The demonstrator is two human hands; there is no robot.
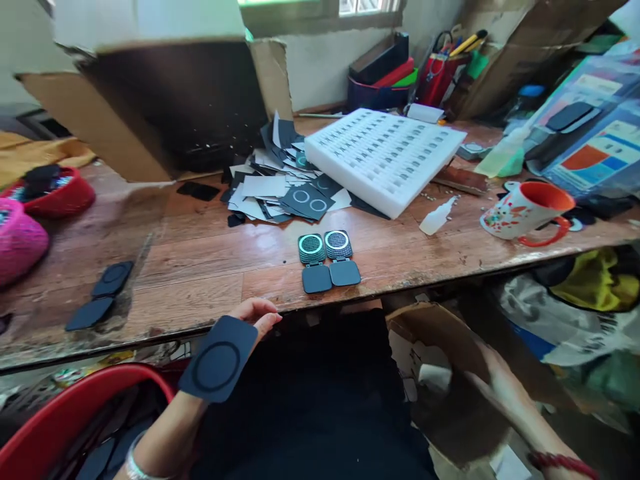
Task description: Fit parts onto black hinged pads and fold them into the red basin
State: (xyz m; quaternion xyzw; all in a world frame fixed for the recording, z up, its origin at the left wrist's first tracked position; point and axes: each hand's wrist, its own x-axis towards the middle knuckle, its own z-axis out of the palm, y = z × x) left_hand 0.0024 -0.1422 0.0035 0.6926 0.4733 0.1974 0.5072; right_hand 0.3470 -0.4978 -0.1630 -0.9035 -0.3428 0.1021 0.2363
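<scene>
My left hand [260,318] is just below the table's front edge, its fingertips pinched together. A dark square pad with a black ring [217,360] lies against this hand and covers most of it, so the grip is partly hidden. My right hand [493,373] reaches down into an open cardboard box [435,320]; its fingers are blurred and partly hidden. White paper pieces [434,377] show inside that box. On the table ahead, two hinged dark pads [316,279] [345,272] lie unfolded side by side, their far halves topped with ringed pieces.
A pile of black and white cards [265,187] lies before a large carton [175,107]. Nearby are a white foam tray [385,157], a small dropper bottle [438,216] and a mug [520,210]. A red tub [150,377] stands low left; another hinged pad [113,277] lies on the table.
</scene>
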